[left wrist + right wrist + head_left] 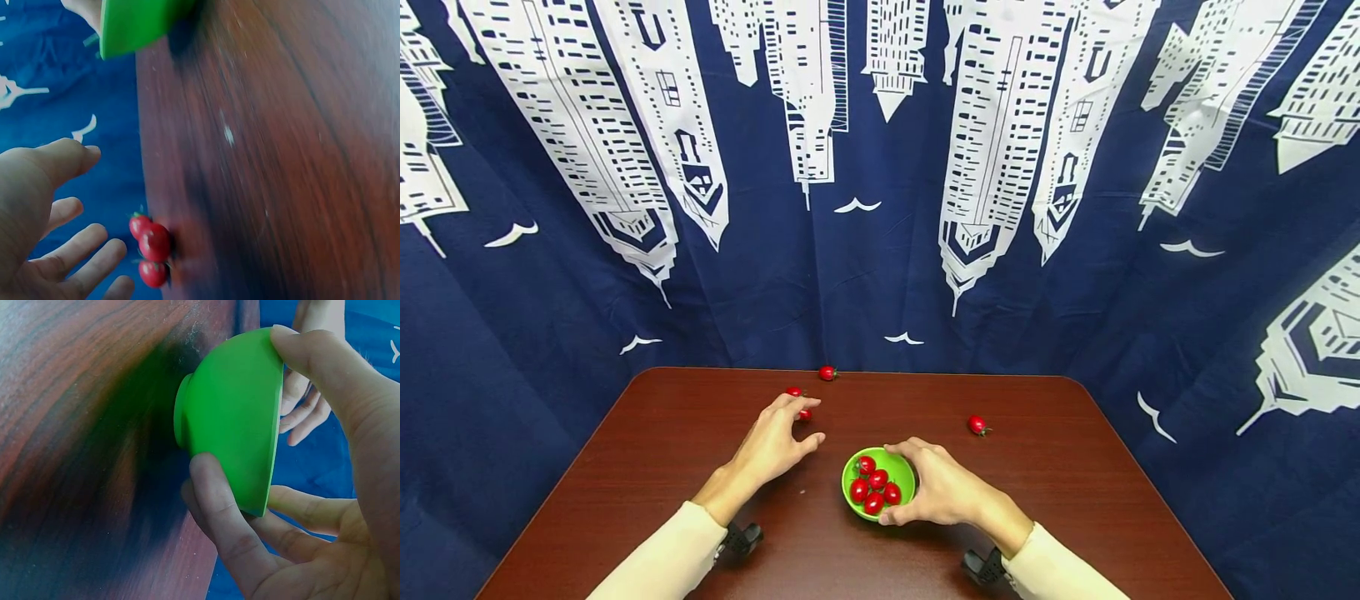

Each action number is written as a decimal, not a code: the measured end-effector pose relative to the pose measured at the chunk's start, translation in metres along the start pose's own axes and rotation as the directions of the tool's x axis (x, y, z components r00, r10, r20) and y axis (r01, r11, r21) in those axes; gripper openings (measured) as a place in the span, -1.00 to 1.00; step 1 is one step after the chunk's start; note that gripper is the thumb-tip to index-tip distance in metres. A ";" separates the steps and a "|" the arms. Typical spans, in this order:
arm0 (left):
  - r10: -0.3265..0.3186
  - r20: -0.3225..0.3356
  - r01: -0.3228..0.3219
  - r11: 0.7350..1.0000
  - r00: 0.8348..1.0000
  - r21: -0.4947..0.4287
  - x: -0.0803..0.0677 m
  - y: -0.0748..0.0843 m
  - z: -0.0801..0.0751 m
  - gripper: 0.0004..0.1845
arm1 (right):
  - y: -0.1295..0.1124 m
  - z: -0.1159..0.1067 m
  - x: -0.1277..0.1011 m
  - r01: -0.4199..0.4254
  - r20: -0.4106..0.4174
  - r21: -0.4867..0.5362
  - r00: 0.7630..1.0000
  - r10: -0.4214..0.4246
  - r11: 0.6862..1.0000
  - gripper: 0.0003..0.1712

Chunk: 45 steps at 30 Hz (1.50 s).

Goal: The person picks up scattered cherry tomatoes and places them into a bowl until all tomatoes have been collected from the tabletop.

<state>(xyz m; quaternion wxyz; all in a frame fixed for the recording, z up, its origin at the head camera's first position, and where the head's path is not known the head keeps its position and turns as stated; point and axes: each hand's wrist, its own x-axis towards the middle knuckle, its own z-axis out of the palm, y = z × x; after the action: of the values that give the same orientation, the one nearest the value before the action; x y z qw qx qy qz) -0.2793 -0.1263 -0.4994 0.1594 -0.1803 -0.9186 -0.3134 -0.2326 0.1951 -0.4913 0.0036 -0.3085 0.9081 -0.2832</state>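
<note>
My right hand [940,487] grips a small green bowl [234,419] by its right side, thumb at the rim and fingers along the outer wall. Several red cherry tomatoes [874,502] lie inside it. Whether the bowl's foot touches the table, I cannot tell. To the left, my left hand [773,437] hovers over the table with fingers spread and nothing held. Just beyond its fingers are cherry tomatoes [805,414], partly hidden by the hand in the head view; the left wrist view shows three red tomatoes [154,242] there.
One loose tomato [827,373] lies at the far edge of the brown wooden table [1037,517], another tomato [977,425] to the right of the bowl. Behind the table hangs a dark blue cloth [880,275] with white buildings printed upside down.
</note>
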 end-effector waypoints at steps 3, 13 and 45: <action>-0.043 0.005 0.043 0.999 0.999 0.004 0.002 -0.008 0.000 -0.40 | 0.000 0.001 0.000 -0.003 0.002 0.009 1.000 0.003 1.000 0.12; -0.115 0.053 0.113 0.992 0.992 0.051 0.015 -0.029 -0.007 -0.47 | -0.002 0.000 0.001 -0.004 0.001 0.016 1.000 0.004 1.000 0.13; 0.031 0.063 -0.030 0.999 0.998 -0.018 0.035 -0.116 0.043 -0.70 | -0.004 0.000 0.000 -0.015 0.007 0.028 1.000 0.015 0.999 0.15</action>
<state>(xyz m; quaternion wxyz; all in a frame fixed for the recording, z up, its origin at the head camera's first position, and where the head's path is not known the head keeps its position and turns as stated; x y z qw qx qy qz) -0.3679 -0.1765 -0.5777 0.1335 -0.2054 -0.9176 -0.3130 -0.2306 0.1922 -0.4894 0.0130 -0.3025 0.9063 -0.2949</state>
